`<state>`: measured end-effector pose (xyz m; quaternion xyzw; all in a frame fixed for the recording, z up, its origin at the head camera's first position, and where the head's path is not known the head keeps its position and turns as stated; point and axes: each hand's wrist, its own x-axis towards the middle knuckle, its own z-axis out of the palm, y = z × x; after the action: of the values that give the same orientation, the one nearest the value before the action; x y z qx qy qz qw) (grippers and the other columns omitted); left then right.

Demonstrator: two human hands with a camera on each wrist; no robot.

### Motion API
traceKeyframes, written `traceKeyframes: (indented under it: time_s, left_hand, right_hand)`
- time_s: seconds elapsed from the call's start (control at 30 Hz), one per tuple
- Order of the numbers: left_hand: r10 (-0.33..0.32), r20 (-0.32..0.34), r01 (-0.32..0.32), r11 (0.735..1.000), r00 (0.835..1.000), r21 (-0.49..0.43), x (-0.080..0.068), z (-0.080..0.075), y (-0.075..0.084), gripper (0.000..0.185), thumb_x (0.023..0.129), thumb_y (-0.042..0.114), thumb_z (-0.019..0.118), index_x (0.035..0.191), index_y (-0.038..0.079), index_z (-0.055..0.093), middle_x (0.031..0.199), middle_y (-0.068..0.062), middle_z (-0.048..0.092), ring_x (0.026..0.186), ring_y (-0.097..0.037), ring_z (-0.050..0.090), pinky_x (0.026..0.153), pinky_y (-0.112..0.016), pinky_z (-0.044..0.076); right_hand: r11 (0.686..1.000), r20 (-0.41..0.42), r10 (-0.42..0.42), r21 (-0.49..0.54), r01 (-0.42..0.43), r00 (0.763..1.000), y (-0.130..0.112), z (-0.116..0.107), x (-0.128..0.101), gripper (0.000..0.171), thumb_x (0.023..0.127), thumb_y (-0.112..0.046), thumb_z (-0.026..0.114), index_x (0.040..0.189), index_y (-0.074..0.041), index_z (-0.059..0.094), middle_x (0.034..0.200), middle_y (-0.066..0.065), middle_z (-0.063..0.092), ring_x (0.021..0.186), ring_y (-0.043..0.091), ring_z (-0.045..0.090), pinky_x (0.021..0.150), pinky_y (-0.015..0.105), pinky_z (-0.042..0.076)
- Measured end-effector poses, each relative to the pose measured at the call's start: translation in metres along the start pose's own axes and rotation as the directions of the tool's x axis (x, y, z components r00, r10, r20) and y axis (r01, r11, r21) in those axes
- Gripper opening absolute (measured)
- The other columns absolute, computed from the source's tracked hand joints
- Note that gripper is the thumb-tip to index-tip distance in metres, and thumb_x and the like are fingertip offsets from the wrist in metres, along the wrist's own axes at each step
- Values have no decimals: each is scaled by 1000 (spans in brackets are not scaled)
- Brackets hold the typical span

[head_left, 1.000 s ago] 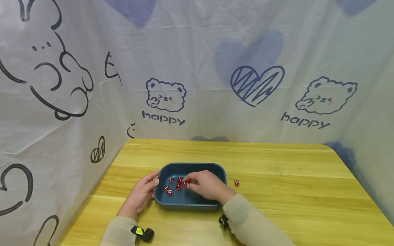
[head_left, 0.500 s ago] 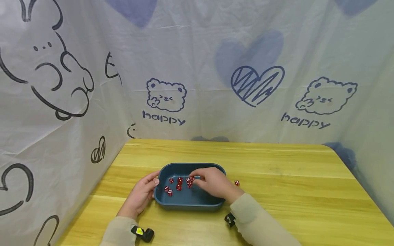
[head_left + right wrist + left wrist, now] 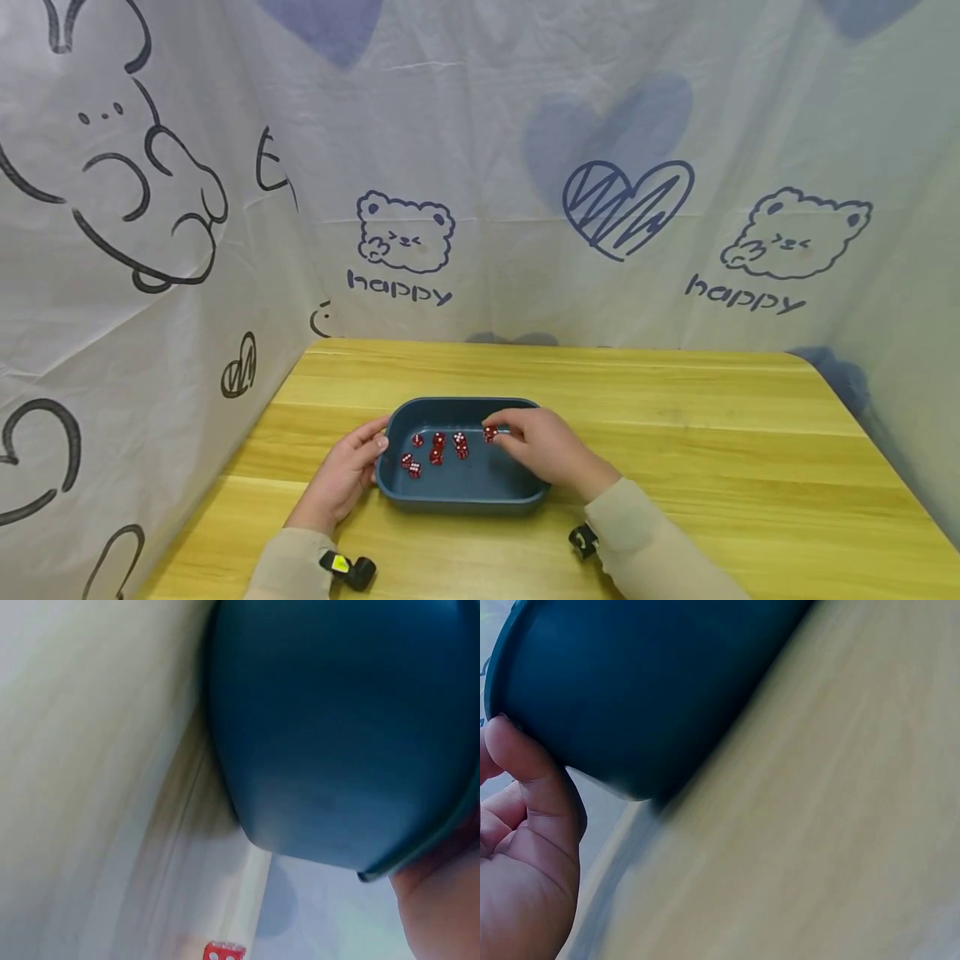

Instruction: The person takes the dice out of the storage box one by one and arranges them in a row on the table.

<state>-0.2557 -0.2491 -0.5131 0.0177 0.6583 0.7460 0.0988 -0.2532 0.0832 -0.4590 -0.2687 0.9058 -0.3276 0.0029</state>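
Note:
A dark blue rectangular tray (image 3: 465,504) stands on the table, with several red dice (image 3: 437,447) in its left and middle parts. My left hand (image 3: 343,471) holds the tray's left end, its thumb at the rim. In the left wrist view the thumb (image 3: 525,754) lies against the tray's wall (image 3: 630,697). Over the right part of the tray, my right hand (image 3: 551,446) pinches one red die (image 3: 490,433) between thumb and fingers. The right wrist view shows the tray's outer wall (image 3: 337,735) and only part of the right hand (image 3: 442,900); the fingertips are hidden there.
One red die (image 3: 224,951) lies on the wooden table (image 3: 712,467) outside the tray, right of it; in the head view my right hand covers that spot. A printed cloth (image 3: 495,250) hangs behind the table and along its sides.
My right hand has moved right inside the tray, carrying a die away from the middle dice. The die on the table at the right has become hidden in the head view. My left hand stays put.

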Motion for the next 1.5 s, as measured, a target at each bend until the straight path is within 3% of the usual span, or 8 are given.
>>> traceKeyframes:
  time_s: [0.4, 0.8, 0.97, 1.27, 1.5]
  left_hand:
    - [1, -6, -1, 1000, 1000, 19, -2, 0, 0, 47, 106, 13, 54, 150, 1, 46, 115, -12, 62, 69, -12, 54, 60, -21, 48]
    - [3, -9, -3, 1000, 1000, 25, -7, -3, 0, 47, 106, 14, 54, 150, 0, 44, 117, -13, 61, 69, -12, 53, 60, -21, 49]
    - [7, -9, -6, 1000, 1000, 19, -7, -2, -1, 48, 106, 14, 55, 150, -1, 45, 116, -12, 62, 68, -12, 53, 59, -21, 48]
    - [8, -12, -8, 1000, 1000, 9, -2, -1, -2, 46, 105, 12, 55, 149, -2, 46, 116, -15, 60, 70, -13, 54, 59, -21, 48]
    - [11, -8, -11, 1000, 1000, 13, -2, 0, -1, 47, 105, 11, 55, 149, -3, 45, 115, -14, 62, 70, -13, 55, 59, -22, 49]
  right_hand:
    - [1000, -31, 16, -13, -16, 999, 7, -15, -14, 27, 101, -27, 64, 127, -25, 70, 56, -9, 44, 48, 8, 37, 49, 25, 36]
    - [999, -89, 49, 17, -48, 995, 26, -16, -32, 26, 100, -25, 66, 126, -27, 70, 57, -9, 44, 48, 7, 37, 50, 25, 38]
    - [997, -110, 77, 34, -74, 991, 32, -23, -42, 27, 99, -22, 68, 126, -21, 71, 57, -8, 44, 49, 8, 37, 51, 26, 37]
    - [991, -134, 131, 49, -126, 982, 54, -33, -58, 25, 97, -21, 71, 122, -25, 72, 61, -8, 47, 53, 8, 42, 52, 25, 38]
    - [983, -134, 178, 61, -171, 975, 70, -43, -70, 28, 98, -21, 69, 126, -19, 71, 64, -5, 51, 54, 9, 42, 52, 26, 38]
